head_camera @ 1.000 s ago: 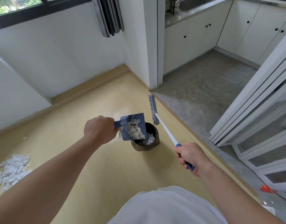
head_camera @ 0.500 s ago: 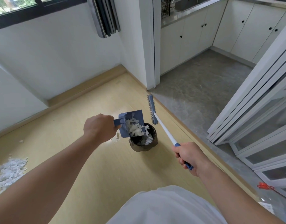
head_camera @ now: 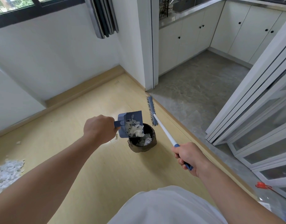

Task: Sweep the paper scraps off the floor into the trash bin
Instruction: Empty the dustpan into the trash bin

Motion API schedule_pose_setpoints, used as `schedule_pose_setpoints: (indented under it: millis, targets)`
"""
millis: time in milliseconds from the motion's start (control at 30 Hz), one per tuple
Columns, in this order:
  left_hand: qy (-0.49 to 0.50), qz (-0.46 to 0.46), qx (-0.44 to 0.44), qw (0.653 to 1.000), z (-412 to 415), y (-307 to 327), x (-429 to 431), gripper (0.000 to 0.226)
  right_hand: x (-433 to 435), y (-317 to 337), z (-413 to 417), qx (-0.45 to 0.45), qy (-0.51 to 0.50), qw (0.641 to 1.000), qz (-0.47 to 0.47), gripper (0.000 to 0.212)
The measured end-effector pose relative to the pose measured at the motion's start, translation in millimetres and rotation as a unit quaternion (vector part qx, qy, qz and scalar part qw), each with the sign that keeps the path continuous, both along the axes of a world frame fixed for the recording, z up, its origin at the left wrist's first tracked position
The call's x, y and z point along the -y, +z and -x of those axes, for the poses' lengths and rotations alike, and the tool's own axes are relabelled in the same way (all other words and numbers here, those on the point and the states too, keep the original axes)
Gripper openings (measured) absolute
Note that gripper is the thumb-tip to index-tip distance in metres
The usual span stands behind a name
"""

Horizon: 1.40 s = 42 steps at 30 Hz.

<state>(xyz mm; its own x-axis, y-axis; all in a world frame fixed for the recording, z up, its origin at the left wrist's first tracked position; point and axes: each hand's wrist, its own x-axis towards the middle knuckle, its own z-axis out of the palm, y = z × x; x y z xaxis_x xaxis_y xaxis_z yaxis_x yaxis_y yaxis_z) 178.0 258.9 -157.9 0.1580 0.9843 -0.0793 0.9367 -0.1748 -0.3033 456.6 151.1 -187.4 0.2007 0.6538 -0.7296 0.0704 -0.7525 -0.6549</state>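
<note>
My left hand (head_camera: 99, 129) grips the handle of a blue dustpan (head_camera: 134, 118), tilted over a small dark trash bin (head_camera: 143, 147) on the yellow floor. White paper scraps (head_camera: 135, 130) slide from the pan's lower edge into the bin, which holds more scraps. My right hand (head_camera: 190, 157) holds the blue grip of a white-handled broom (head_camera: 163, 129); its blue head (head_camera: 151, 113) hangs in the air just right of the bin. A pile of paper scraps (head_camera: 7, 172) lies on the floor at the far left.
A white wall with a wooden skirting (head_camera: 84, 91) runs behind the bin. Grey kitchen floor (head_camera: 200, 94) and white cabinets (head_camera: 186, 41) lie beyond a doorway. Folding glass doors (head_camera: 260, 120) stand at the right. A red object (head_camera: 261, 185) lies near them.
The dustpan has tipped further over the bin and more scraps have slid toward its lower edge. The broom stays held beside the bin.
</note>
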Motion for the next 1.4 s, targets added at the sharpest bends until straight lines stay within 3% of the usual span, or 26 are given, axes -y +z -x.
schedule_pose_setpoints:
  millis: [433, 1400]
  targets:
    - [-0.043, 0.004, -0.033, 0.999, -2.0, 0.4, 0.0, 0.041, -2.6, -0.2, 3.3, -0.004, 0.013, 1.000, 0.000, 0.020]
    - [-0.020, 0.013, -0.032, 0.999, -10.3, 4.2, -1.9, 0.040, -1.4, -2.6, 1.7, -0.001, 0.004, 1.000, -0.003, 0.014]
